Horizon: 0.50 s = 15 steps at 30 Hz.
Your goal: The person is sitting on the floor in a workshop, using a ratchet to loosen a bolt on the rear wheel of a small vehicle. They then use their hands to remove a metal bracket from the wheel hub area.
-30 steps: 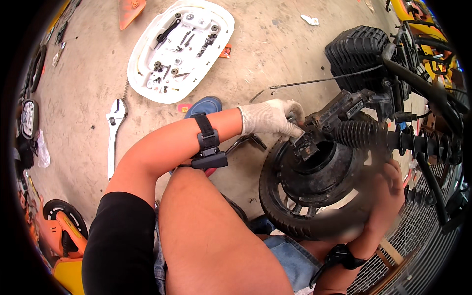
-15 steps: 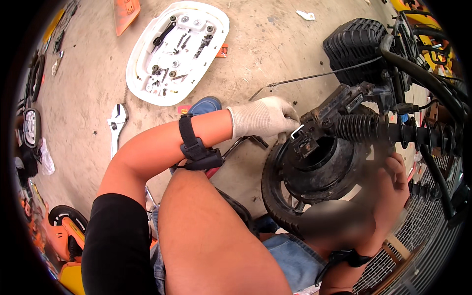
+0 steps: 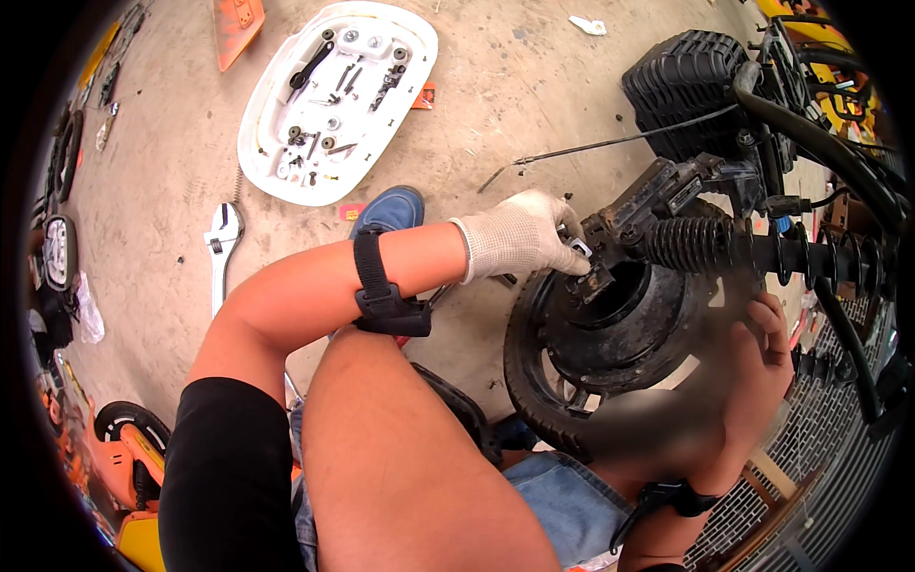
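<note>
My left hand [image 3: 534, 234], in a pale knit glove, pinches a small silver metal piece [image 3: 579, 248] at the end of the black swingarm [image 3: 658, 195]. Its fingertips rest against a dark bracket there, beside the wheel hub. Below the swingarm stands the black wheel [image 3: 534, 381] with its tyre. My right hand [image 3: 765, 334] is bare and lies at the wheel's right side, under the coil spring shock absorber [image 3: 762, 255]. Its fingers are bent inward; a blurred patch hides the palm and whatever they grip.
A white tray [image 3: 267, 105] of bolts, nuts and small parts lies on the concrete floor, far left of the wheel. An adjustable wrench [image 3: 221, 248] lies nearer. A thin black cable [image 3: 610, 145] runs from the frame over the floor. My blue shoe [image 3: 391, 212] stands beyond my left forearm.
My left hand has moved slightly right and down onto the bracket, its fingers now covering more of the silver piece. My right hand stays at the wheel's side.
</note>
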{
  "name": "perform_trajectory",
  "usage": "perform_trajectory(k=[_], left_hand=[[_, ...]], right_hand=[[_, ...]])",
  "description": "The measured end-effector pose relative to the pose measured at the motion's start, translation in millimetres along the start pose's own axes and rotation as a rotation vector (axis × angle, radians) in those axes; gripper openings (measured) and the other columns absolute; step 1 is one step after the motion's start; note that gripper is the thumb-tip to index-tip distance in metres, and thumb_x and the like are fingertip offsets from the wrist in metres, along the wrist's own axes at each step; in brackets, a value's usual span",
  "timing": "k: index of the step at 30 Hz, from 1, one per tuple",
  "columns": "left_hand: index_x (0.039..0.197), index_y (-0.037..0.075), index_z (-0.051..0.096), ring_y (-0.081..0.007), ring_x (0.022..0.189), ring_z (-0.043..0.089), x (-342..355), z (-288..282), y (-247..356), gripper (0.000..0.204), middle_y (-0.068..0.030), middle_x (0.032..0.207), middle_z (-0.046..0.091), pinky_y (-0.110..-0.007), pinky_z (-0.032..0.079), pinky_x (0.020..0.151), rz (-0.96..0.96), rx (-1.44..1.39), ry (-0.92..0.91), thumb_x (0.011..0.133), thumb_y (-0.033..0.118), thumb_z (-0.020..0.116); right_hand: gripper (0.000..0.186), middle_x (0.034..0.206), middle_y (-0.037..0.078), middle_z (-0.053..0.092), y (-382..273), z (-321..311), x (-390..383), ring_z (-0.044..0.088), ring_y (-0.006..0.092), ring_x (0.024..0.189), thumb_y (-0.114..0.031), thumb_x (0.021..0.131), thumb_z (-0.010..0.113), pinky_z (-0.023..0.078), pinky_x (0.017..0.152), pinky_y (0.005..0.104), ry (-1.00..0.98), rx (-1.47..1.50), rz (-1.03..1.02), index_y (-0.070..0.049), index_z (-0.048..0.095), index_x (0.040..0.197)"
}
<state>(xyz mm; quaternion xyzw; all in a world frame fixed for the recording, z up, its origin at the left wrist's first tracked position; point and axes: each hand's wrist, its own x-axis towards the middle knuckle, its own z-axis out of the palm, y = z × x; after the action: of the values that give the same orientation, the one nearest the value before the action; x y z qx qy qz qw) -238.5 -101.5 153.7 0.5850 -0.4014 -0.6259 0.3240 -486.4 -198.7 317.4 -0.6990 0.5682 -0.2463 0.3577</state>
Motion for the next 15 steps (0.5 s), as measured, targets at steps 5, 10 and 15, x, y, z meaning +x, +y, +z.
perform_trajectory(k=[5,10,15], left_hand=[[0.119,0.002,0.066,-0.0087,0.071,0.064,3.9,-2.4,-9.7,0.035,-0.0049,0.088,0.071,-0.025,0.056,0.067,-0.035,-0.258,-0.094,0.091,0.021,0.070],[0.119,-0.002,0.065,-0.0115,0.073,0.065,13.6,3.1,-23.4,0.033,-0.0054,0.087,0.070,-0.024,0.052,0.061,-0.005,-0.472,-0.101,0.091,0.015,0.070],[0.119,-0.003,0.064,-0.0109,0.071,0.064,13.8,-0.6,-28.7,0.034,-0.0060,0.084,0.070,-0.023,0.051,0.060,-0.026,-0.488,-0.055,0.091,0.014,0.070]], right_hand=[[0.024,0.131,0.009,0.058,3.7,-3.7,0.9,0.055,0.0179,0.113,0.001,0.081,0.064,0.040,0.101,0.0306,-0.013,-0.008,-0.035,0.005,0.065,0.104],[0.025,0.131,0.009,0.058,3.5,-4.3,0.6,0.055,0.0181,0.114,0.001,0.080,0.065,0.040,0.101,0.0308,0.001,-0.010,-0.008,0.006,0.065,0.105],[0.025,0.131,0.009,0.058,3.9,-3.2,1.5,0.056,0.0176,0.113,0.001,0.080,0.065,0.040,0.101,0.0306,-0.014,0.014,-0.017,0.005,0.066,0.105]])
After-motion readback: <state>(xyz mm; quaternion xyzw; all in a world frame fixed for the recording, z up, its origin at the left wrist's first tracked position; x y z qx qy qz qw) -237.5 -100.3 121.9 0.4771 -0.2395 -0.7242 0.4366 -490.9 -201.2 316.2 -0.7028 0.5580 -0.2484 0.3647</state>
